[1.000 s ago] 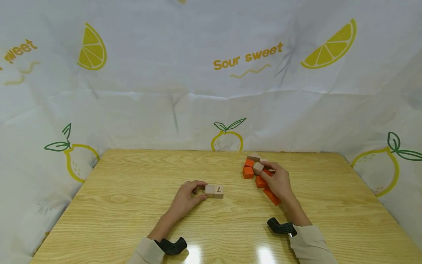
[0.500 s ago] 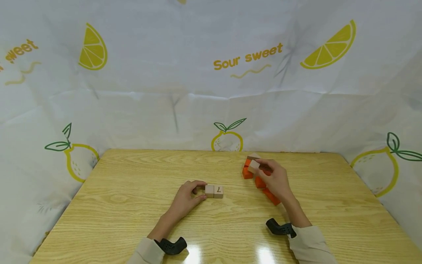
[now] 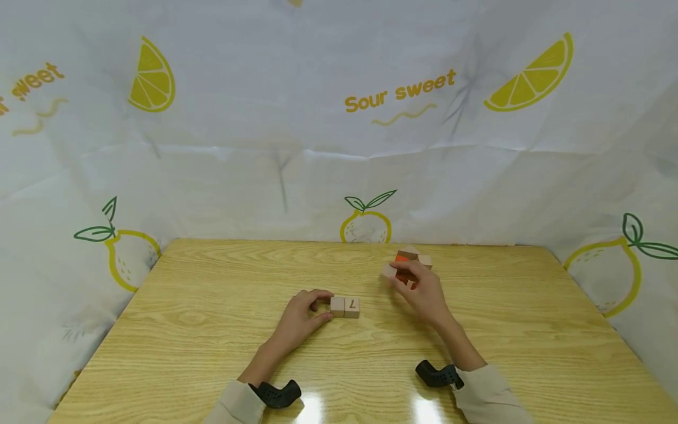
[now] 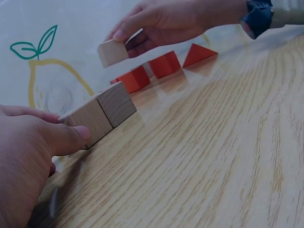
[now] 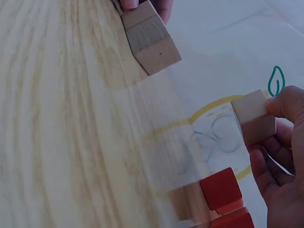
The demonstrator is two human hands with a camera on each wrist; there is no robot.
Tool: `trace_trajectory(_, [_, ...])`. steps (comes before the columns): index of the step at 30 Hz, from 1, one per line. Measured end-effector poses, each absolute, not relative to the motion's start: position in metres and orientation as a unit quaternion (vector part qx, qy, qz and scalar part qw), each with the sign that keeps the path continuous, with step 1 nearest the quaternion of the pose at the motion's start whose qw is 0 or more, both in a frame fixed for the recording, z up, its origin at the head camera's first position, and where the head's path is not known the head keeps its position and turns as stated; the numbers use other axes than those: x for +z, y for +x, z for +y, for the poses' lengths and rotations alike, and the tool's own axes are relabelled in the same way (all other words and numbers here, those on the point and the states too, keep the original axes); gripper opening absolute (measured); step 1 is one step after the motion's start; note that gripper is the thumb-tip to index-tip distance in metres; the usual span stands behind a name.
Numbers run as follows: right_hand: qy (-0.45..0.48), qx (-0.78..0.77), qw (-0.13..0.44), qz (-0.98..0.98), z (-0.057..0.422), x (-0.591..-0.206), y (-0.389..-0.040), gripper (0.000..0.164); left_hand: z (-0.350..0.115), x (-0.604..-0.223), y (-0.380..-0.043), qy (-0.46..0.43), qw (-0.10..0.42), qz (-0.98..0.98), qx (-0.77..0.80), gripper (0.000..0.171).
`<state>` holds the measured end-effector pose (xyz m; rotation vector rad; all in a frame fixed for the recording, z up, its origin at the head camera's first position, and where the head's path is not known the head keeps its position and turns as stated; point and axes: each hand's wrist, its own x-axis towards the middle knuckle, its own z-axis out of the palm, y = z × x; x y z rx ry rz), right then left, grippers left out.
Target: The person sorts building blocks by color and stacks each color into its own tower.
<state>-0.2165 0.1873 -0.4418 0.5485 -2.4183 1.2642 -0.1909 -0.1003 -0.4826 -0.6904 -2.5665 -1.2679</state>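
My left hand (image 3: pixel 298 318) pinches the left one of two wooden cubes on the table, a block (image 3: pixel 336 307) with its thumb at the near side. Flush against it stands the second cube (image 3: pixel 352 307), marked with a 7 on top. Between thumb and fingers my right hand (image 3: pixel 425 292) holds another plain wooden cube (image 3: pixel 388 272). In the left wrist view this lifted cube (image 4: pixel 112 53) is up off the table, beyond the pair. Red blocks (image 4: pixel 134 80) stand below and beside the right hand, partly hidden by it in the head view.
A red triangular block (image 4: pixel 200 56) stands at the near end of the red row in the left wrist view. Behind the right hand are a wooden piece (image 3: pixel 408 252) and a wooden cube (image 3: pixel 425 261). A lemon-print cloth (image 3: pixel 254 182) hangs behind the table (image 3: pixel 212 288).
My right hand has lifted the wooden cube from among the blocks and carried it left, towards the pair. The left hand has stayed on its cube.
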Motion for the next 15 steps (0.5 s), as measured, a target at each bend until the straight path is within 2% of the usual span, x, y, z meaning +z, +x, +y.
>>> trace_trajectory(15, [0.232, 0.491, 0.125, -0.83, 0.158, -0.44, -0.207, 0.028, -0.1, -0.482, -0.191, -0.233, 0.097, -0.867, -0.43, 0.035])
